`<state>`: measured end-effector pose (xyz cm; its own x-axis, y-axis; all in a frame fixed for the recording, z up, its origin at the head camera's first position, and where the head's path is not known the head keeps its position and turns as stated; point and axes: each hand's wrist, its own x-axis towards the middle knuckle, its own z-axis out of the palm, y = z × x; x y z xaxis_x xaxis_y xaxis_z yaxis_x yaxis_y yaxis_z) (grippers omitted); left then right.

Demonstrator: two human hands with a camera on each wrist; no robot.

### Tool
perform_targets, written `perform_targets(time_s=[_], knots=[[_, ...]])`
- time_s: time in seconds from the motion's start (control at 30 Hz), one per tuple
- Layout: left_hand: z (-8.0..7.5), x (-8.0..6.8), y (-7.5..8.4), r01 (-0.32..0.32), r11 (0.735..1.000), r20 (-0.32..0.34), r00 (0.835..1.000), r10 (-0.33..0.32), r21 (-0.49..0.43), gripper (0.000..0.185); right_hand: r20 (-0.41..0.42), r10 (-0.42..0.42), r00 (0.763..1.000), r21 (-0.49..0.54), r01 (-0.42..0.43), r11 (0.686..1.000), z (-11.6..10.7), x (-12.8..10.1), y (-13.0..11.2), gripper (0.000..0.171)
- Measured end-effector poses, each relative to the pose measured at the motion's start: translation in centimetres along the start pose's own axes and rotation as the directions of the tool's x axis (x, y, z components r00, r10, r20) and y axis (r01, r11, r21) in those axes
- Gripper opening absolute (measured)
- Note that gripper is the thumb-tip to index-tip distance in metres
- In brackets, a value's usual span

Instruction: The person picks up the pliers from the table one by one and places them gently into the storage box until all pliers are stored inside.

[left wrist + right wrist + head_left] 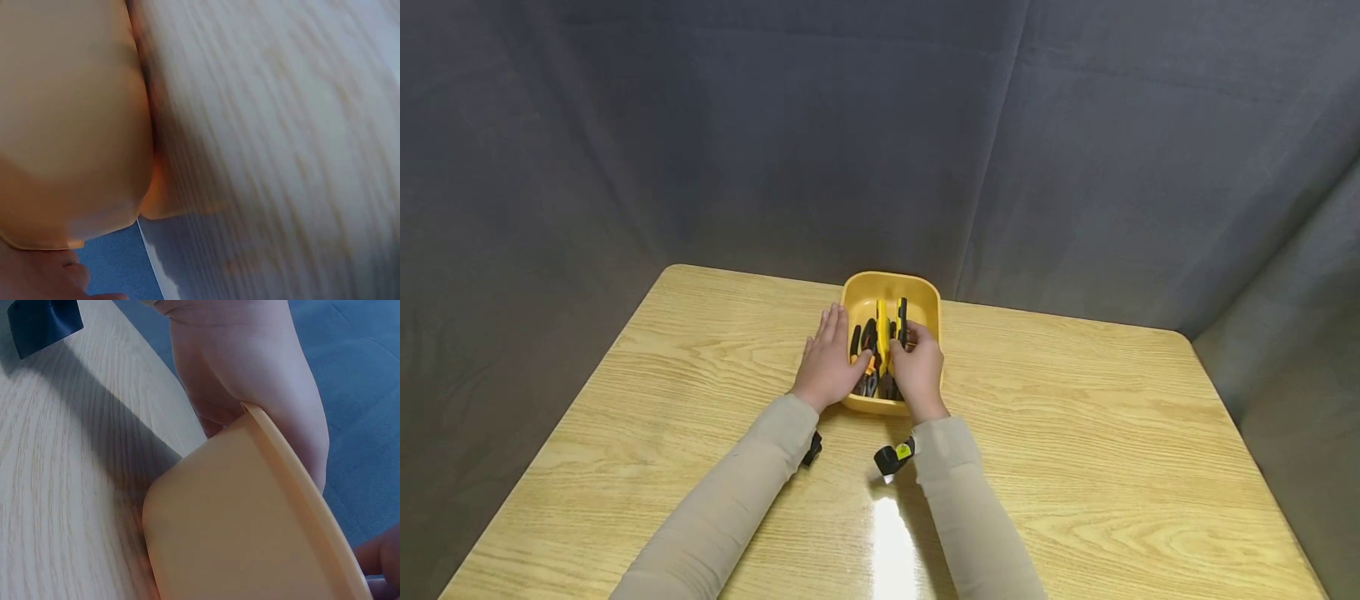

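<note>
A yellow plastic bin (928,304) holds several hand tools, lying side by side lengthwise. My right hand (917,371) reaches in over the near right part and pinches the right handle of yellow-and-black-handled pliers (882,329), thumb on one side and fingers on the other. My left hand (829,367) lies along the bin's left rim with fingers straight, its thumb reaching inside toward black-handled pliers (871,385). In the right wrist view the bin's outer wall (219,525) hides the tools. From the left wrist, the bin's side (75,125) covers most of the hand.
The bin stands near the back edge of a wood-grain table (1075,442). Grey curtains (820,142) hang close behind and around it. Black wrist cameras (887,460) hang below the cuffs of both sleeves.
</note>
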<state>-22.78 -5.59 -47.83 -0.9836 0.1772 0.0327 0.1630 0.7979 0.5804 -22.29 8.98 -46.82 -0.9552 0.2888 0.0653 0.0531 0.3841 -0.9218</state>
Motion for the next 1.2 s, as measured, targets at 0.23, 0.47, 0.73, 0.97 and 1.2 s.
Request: perform_targets(time_s=[0.23,0.47,0.73,0.97,1.2], knots=[[0.05,0.0,-0.06,-0.006,1.0,-0.001,1.0,0.006,0.004,0.084,0.016,0.006,1.0,-0.028,-0.006,1.0,-0.04,-0.08,-0.1,0.044],[-0.05,-0.06,0.07,-0.011,1.0,0.002,1.0,0.011,0.003,0.084,0.042,0.021,0.999,-0.055,-0.018,0.998,0.0,-0.07,-0.13,0.047],[0.04,-0.02,-0.08,-0.01,1.0,0.003,1.0,0.01,-0.005,0.084,0.038,0.01,0.999,-0.08,-0.007,0.997,0.15,-0.02,0.0,0.042],[-0.03,-0.13,-0.05,-0.008,1.0,0.005,1.0,0.008,-0.008,0.083,0.041,-0.004,0.999,-0.06,0.006,0.998,0.07,-0.07,-0.17,0.042],[-0.17,-0.26,0.04,-0.011,1.0,0.002,1.0,0.011,-0.02,0.083,0.033,0.001,0.999,-0.052,0.001,0.999,0.06,-0.21,-0.24,0.041]])
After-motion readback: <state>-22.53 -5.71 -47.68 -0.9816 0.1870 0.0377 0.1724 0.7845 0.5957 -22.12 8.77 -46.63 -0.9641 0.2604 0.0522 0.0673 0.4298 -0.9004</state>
